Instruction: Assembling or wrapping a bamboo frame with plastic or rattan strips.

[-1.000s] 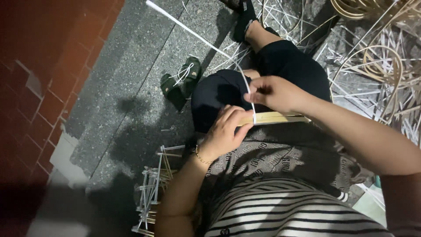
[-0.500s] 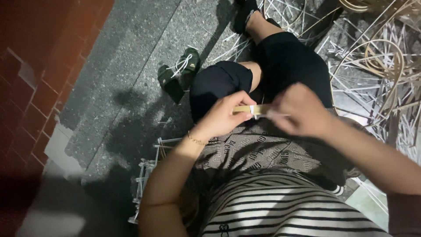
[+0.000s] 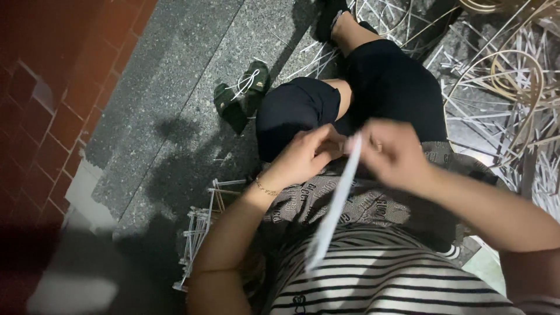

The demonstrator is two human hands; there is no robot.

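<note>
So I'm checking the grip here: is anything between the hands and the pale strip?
Nothing visible: the left hand and right hand both touch the pale strip at its upper end.

Speckled grey stone floor (image 3: 175,116) with green sandal (image 3: 242,96), scattered cane strips (image 3: 501,111)

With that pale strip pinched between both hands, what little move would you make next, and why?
Probably draw the pale strip on through with the right hand, while the left hand steadies the work. The strip's upper end sits between the two hands, and its long free end slants loose down over the striped shirt.
</note>
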